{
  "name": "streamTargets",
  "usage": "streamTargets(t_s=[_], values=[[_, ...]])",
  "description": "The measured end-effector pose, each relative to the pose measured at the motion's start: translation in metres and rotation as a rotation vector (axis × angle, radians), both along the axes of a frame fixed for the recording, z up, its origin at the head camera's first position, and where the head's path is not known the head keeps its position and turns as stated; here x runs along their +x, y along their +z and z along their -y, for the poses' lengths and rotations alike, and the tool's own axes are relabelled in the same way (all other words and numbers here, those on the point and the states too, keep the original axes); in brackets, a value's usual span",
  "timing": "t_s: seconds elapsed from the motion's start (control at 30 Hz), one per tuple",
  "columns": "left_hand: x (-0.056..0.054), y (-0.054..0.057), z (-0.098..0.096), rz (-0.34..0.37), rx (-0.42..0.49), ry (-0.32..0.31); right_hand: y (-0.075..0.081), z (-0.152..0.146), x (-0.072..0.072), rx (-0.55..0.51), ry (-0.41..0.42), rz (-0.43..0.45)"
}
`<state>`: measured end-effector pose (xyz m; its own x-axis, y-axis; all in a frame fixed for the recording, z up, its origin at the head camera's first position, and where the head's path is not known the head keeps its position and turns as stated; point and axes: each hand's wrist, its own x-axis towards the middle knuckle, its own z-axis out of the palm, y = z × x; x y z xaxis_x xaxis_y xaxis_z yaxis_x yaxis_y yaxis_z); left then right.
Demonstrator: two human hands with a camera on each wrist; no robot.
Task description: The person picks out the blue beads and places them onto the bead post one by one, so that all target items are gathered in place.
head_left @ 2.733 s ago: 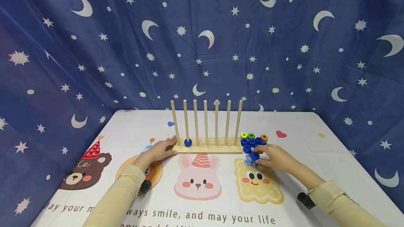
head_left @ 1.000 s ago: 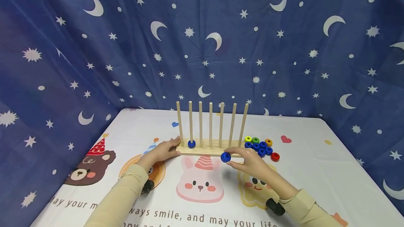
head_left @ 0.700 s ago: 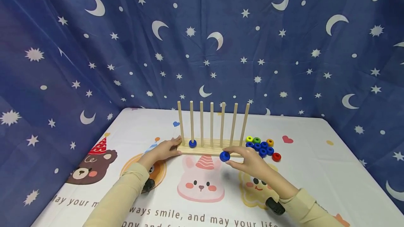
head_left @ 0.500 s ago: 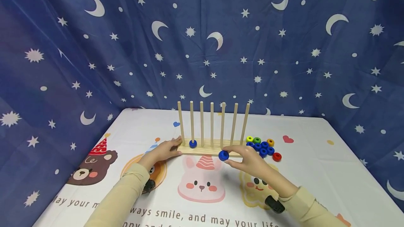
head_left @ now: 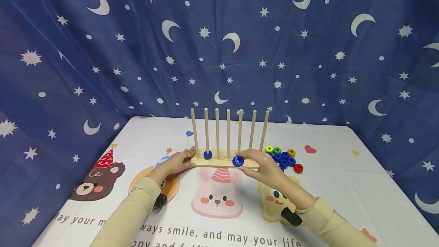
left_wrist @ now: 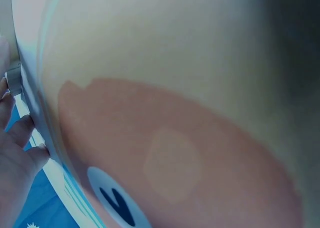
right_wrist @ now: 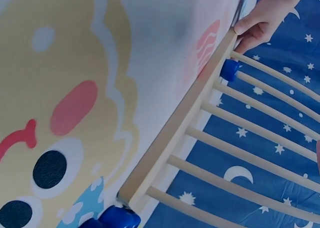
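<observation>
A wooden peg rack (head_left: 219, 162) with several upright pegs stands mid-table. One blue bead (head_left: 207, 155) sits at the foot of its second peg from the left. My left hand (head_left: 175, 162) holds the base's left end, thumb in front and fingers behind, as the right wrist view shows of that hand (right_wrist: 265, 20). Between thumb and fingertips my right hand (head_left: 267, 167) pinches a blue ring bead (head_left: 234, 162), tilted so its hole shows. That bead overlaps the base's front in the head view, low and right of the middle peg. The left wrist view shows left fingers (left_wrist: 20, 133) at its edge.
Right of the rack lie loose ring beads: several blue ones (head_left: 284, 163), a yellow one (head_left: 269, 149), a green one (head_left: 277, 150), an orange one (head_left: 291, 153) and a red one (head_left: 298, 168). A printed white cloth (head_left: 329, 186) covers the table; a starry blue curtain (head_left: 219, 22) hangs behind.
My right hand has carried the blue ring bead leftward from the pile to the rack's front, then slightly up and left, turning its hole into view. The left hand stays at the rack's end.
</observation>
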<state>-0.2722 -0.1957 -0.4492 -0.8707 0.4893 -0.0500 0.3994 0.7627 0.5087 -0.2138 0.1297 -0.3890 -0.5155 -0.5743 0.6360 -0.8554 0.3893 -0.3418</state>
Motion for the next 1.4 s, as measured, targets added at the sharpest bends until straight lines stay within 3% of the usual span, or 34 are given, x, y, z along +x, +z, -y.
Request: streamTargets(t_s=[0.37, 0.63, 0.87, 1.4], values=[[0.001, 0.001, -0.002, 0.020, 0.001, 0.018, 0.009, 0.015, -0.008, -0.101, 0.004, 0.018], [-0.005, 0.001, -0.002, 0.016, -0.015, 0.020, 0.018, 0.027, -0.014, -0.175, 0.011, -0.036], [-0.003, 0.000, -0.001, 0.019, -0.004, 0.036, 0.027, 0.038, -0.016, -0.197, -0.022, -0.055], [-0.003, -0.001, -0.002, 0.011, 0.009, 0.021, 0.041, 0.054, -0.026, -0.205, -0.003, -0.099]])
